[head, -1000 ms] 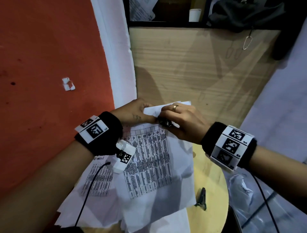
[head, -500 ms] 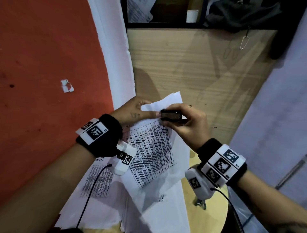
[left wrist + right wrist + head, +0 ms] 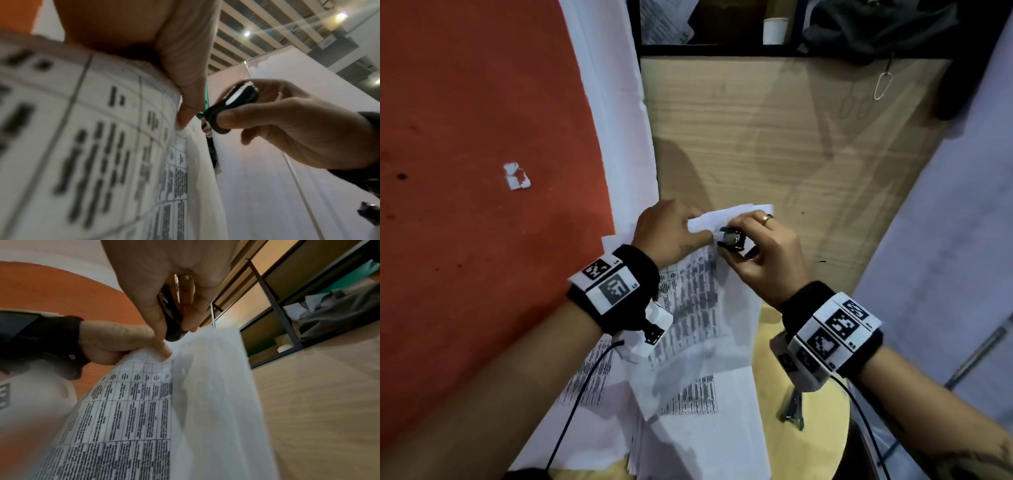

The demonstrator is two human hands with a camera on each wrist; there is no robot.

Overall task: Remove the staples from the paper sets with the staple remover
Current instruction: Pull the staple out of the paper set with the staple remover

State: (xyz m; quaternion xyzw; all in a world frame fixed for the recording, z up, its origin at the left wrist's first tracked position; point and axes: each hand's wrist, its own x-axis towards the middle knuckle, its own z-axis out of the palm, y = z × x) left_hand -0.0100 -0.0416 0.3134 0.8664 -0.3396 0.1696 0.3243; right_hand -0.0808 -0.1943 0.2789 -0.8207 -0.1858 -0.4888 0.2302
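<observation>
Paper set corner pinched by left hand, steadying it; right hand squeezes staple remover at that corner.

right hand rolled, staple remover turned end-on

Your right hand, wearing a gold ring, grips the black staple remover with a white inner strip. Your left hand pinches the white paper set printed with a black-ruled table of dark text. Both of your black wristbands carry white tags with black square-code patterns. Behind lie an orange-red wall with a white torn patch, a pale wood-grain panel and a yellow round tabletop.
</observation>
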